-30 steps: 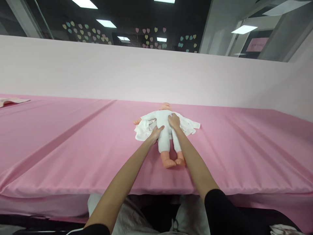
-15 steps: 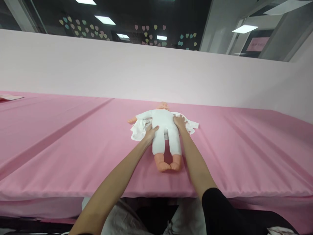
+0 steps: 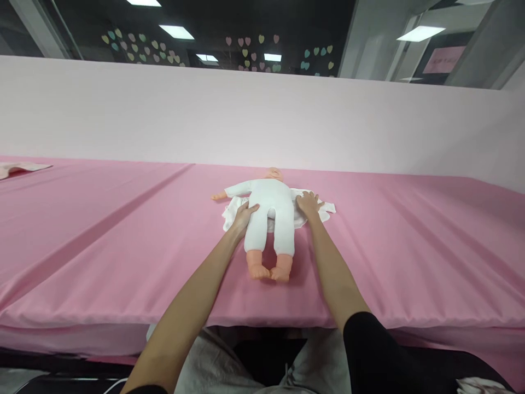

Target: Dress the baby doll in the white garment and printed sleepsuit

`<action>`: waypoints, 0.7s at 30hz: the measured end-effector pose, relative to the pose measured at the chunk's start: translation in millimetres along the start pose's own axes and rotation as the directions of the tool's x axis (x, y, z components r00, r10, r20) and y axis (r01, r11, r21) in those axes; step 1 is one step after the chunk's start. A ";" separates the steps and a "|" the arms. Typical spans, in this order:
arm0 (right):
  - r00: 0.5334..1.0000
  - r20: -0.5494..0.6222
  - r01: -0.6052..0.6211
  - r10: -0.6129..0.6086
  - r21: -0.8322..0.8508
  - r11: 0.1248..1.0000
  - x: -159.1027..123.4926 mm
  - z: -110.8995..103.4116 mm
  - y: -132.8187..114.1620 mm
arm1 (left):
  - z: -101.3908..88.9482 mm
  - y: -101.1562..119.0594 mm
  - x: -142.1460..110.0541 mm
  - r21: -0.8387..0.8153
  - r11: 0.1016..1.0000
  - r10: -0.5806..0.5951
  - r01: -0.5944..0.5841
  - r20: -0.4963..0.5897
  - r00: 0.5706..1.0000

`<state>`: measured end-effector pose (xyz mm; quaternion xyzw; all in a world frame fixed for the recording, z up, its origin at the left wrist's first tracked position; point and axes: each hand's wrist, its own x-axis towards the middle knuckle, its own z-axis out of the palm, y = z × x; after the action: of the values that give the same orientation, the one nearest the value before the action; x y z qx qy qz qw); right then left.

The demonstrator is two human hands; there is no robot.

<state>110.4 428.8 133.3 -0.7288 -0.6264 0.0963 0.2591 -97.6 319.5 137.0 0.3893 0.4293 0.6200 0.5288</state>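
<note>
A baby doll [image 3: 270, 197] in a white cloth body lies on its back on the pink cover, its head toward the wall and its bare feet toward me. Under it a white baby garment [image 3: 299, 219] is spread, showing at both sides. My left hand [image 3: 245, 214] grips the doll's hip, thumb on top and the other fingers partly hidden at its side. Flat on the garment, just right of the doll and apart from its hip, rests my right hand [image 3: 309, 203] with fingers spread. The doll's arm on the left stretches outward; its other arm is hidden.
The pink-covered table [image 3: 123, 262] has creases and a front edge close to my lap. A white wall [image 3: 262, 120] rises behind it, with a dark window [image 3: 287, 33] above. A pale folded cloth [image 3: 20, 168] lies at the far left.
The doll has shifted left, its legs swinging that way, with my left hand on it. My right hand has come off the doll's side and moved right onto the garment.
</note>
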 end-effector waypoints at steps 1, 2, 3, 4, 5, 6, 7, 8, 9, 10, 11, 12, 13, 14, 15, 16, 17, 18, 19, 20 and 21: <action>1.000 0.006 -0.008 0.008 0.005 1.000 0.9 -0.2 0.3 | -2.3 -0.1 1.8 0.004 1.000 -0.006 0.006 0.004 1.000; 1.000 0.013 -0.024 0.024 0.005 1.000 2.0 -0.4 1.2 | -4.6 -0.1 3.7 0.007 1.000 -0.009 0.009 0.004 1.000; 0.999 0.021 -0.044 0.044 0.001 0.999 3.4 -0.5 2.7 | -7.0 0.1 5.6 0.007 1.000 -0.010 0.010 0.002 1.000; 0.997 0.029 -0.066 0.066 -0.004 0.998 4.9 -0.6 4.9 | -9.3 0.4 7.4 0.005 1.000 -0.011 0.011 -0.004 1.000; 0.996 0.036 -0.085 0.086 -0.009 0.996 6.4 -0.9 7.9 | -11.6 0.8 8.9 0.004 1.000 -0.011 0.011 -0.015 1.000; 0.994 0.041 -0.103 0.104 -0.012 0.995 7.7 -1.3 11.4 | -13.7 1.2 10.2 0.005 1.000 -0.009 0.009 -0.025 1.000; 0.992 0.041 -0.119 0.119 -0.013 0.993 8.8 -2.1 15.3 | -15.5 1.6 11.1 0.010 1.000 -0.007 0.008 -0.033 0.999; 0.989 0.042 -0.139 0.139 -0.013 0.990 9.5 -3.3 19.4 | -17.0 1.9 11.7 0.016 1.000 -0.007 0.007 -0.037 0.999; 0.985 0.045 -0.169 0.170 -0.013 0.986 10.0 -5.0 23.2 | -18.1 1.8 12.0 0.022 1.000 -0.009 0.010 -0.038 0.999; 0.977 0.050 -0.207 0.207 -0.012 0.978 10.2 -7.0 26.2 | -19.0 1.4 12.2 0.027 1.000 -0.013 0.014 -0.036 0.999; 0.971 0.044 -0.235 0.236 -0.014 0.972 10.1 -9.3 28.0 | -19.6 0.6 12.4 0.029 0.999 -0.017 0.018 -0.032 0.999; 0.969 0.024 -0.244 0.245 -0.018 0.970 9.9 -11.7 28.2 | -20.0 -0.6 12.7 0.028 0.999 -0.020 0.021 -0.026 0.999; 0.973 -0.009 -0.233 0.233 -0.025 0.972 9.5 -13.9 26.5 | -20.5 -2.2 13.2 0.026 0.999 -0.022 0.023 -0.020 1.000; 0.981 -0.052 -0.191 0.189 -0.033 0.981 9.1 -15.4 22.9 | -21.0 -4.1 13.9 0.022 0.999 -0.024 0.024 -0.015 1.000; 0.989 -0.098 -0.118 0.114 -0.042 0.992 8.6 -16.1 17.7 | -21.5 -6.0 14.7 0.017 0.999 -0.026 0.027 -0.009 1.000; 0.991 -0.134 -0.030 0.023 -0.051 0.998 7.9 -15.4 11.4 | -22.1 -7.7 15.5 0.011 1.000 -0.028 0.028 -0.003 1.000; 0.986 -0.144 0.074 -0.081 -0.053 0.996 7.1 -13.3 4.6 | -22.6 -9.1 16.2 0.004 1.000 -0.029 0.029 0.003 1.000; 0.974 -0.129 0.181 -0.186 -0.047 0.982 6.1 -9.7 -1.9 | -23.1 -9.9 16.6 -0.003 1.000 -0.030 0.030 0.009 1.000; 0.954 -0.104 0.278 -0.281 -0.039 0.960 4.9 -5.0 -7.3 | -23.3 -10.0 16.6 -0.007 1.000 -0.029 0.029 0.013 0.999; 0.932 -0.077 0.354 -0.355 -0.030 0.935 3.5 0.7 -11.1 | -23.3 -9.3 16.1 -0.009 1.000 -0.028 0.028 0.013 1.000; 0.916 -0.055 0.397 -0.398 -0.025 0.917 2.0 6.6 -12.9 | -23.0 -8.0 15.2 -0.010 1.000 -0.030 0.030 0.010 1.000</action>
<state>96.6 433.5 134.6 -0.5906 -0.7541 0.0156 0.2868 -118.6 332.4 122.3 0.3831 0.4294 0.6124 0.5420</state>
